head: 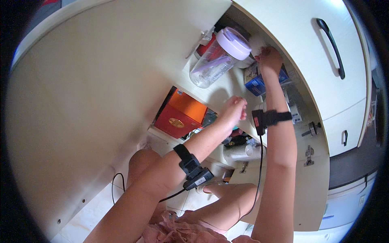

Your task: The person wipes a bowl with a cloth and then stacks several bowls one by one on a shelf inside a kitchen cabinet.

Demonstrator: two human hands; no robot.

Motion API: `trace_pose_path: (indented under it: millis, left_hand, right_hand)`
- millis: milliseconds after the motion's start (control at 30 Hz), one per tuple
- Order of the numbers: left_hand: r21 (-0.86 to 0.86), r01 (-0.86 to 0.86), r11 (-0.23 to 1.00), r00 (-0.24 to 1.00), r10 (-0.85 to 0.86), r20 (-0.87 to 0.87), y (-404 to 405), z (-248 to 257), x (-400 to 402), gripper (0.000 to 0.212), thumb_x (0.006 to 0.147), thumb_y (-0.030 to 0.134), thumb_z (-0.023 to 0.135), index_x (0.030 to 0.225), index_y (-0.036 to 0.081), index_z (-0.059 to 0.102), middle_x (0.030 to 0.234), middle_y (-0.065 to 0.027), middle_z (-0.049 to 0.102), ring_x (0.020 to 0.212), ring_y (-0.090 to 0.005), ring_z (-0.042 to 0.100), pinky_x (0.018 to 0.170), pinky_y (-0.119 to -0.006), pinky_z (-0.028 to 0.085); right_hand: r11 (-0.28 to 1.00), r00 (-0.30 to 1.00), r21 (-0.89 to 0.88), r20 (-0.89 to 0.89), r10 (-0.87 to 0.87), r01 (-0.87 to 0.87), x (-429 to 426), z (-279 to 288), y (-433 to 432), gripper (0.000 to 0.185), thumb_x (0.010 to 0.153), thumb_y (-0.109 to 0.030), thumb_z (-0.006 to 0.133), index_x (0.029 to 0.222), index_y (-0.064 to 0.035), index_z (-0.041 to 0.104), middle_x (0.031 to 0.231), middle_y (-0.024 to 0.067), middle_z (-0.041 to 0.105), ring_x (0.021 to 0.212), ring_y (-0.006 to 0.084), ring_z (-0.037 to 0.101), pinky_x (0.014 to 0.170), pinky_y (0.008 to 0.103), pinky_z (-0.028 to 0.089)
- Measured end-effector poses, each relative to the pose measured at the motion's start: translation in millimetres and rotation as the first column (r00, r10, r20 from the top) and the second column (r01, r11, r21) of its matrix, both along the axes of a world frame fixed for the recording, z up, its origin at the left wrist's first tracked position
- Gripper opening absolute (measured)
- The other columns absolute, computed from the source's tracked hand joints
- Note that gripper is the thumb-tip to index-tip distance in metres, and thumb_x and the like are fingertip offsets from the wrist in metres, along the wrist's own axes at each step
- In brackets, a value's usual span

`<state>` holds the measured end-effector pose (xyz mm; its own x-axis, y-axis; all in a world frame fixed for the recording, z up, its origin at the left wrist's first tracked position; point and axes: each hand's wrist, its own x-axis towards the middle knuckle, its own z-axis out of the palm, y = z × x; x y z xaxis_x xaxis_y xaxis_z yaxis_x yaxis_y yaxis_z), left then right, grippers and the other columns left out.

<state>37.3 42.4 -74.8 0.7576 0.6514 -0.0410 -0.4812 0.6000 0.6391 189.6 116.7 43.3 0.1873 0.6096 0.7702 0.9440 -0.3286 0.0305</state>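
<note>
In the head view my right hand [270, 59] reaches deep into a white cabinet [194, 77], above a blue box [256, 83]. A blurred whitish object [257, 42] lies by its fingertips; whether I grip it cannot be made out. My left hand [235, 107] hovers in front of the shelf edge, fingers curled in, with nothing visible in them. Between the cabinet's left door and my right hand stands a clear plastic bottle [209, 68] with a lilac lid and a lilac piece inside. Something red [206, 45] shows behind the bottle.
On the lower shelf are a red and orange box [179, 117] and a clear plastic container [240, 152]. The open left door [91, 76] stands beside me; the right door [304, 188] bears metal hinges. A drawer handle [331, 48] juts out above right. Cables hang from both wrist straps.
</note>
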Motion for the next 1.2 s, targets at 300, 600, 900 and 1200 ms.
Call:
trace_pose_path:
  millis: [300, 600, 900, 1200]
  left_hand:
    - [-0.067, 0.289, 0.955, 0.956, -0.284, 0.074, 21.3, 22.9, -27.7, 0.061, 0.086, 0.056, 0.030, 0.114, 0.004, 0.041, 0.102, -0.0102, 0.052, 0.087, -0.0201, 0.054, 0.069, -0.032, 0.044]
    - [0.126, 0.522, 0.843, 0.797, -0.535, 0.278, 6.2, 24.9, -23.4, 0.073, 0.080, 0.069, 0.021, 0.131, 0.017, 0.030, 0.126, -0.0112, 0.041, 0.108, -0.0267, 0.047, 0.083, -0.044, 0.044]
    - [0.272, 0.306, 0.912, 0.741, -0.408, 0.534, -33.5, 56.2, -3.7, 0.085, 0.077, 0.062, 0.046, 0.134, 0.006, 0.016, 0.134, -0.0179, 0.028, 0.122, -0.0310, 0.032, 0.102, -0.043, 0.030]
    - [0.523, -0.214, 0.825, 0.917, -0.014, 0.398, -64.7, 59.2, 17.7, 0.077, 0.080, 0.036, 0.060, 0.131, 0.008, 0.010, 0.129, -0.0151, 0.028, 0.121, -0.0271, 0.031, 0.098, -0.045, 0.031]
  right_hand:
    - [0.986, 0.985, 0.006, -0.043, 0.167, -0.167, -111.6, -24.2, -153.6, 0.012, 0.082, -0.007, 0.055, 0.089, 0.0037, 0.057, 0.072, 0.0156, 0.060, 0.065, 0.0207, 0.062, 0.058, 0.0273, 0.046]
    - [0.941, 0.934, -0.050, -0.146, 0.325, -0.335, -105.5, -37.1, -226.6, 0.013, 0.076, 0.003, 0.059, 0.088, -0.0001, 0.057, 0.072, 0.0137, 0.056, 0.062, 0.0247, 0.056, 0.058, 0.0300, 0.045]
    - [0.817, 0.674, 0.369, -0.462, 0.576, -0.444, -89.9, -30.7, -248.4, 0.069, 0.076, -0.003, 0.061, 0.135, -0.0044, 0.024, 0.120, 0.0138, 0.039, 0.109, 0.0223, 0.044, 0.092, 0.0358, 0.040]
    - [0.695, 0.258, 0.641, -0.647, 0.718, -0.326, -74.8, -26.6, -242.1, 0.067, 0.079, -0.019, 0.064, 0.131, 0.0024, 0.026, 0.125, 0.0153, 0.039, 0.114, 0.0234, 0.041, 0.096, 0.0361, 0.032]
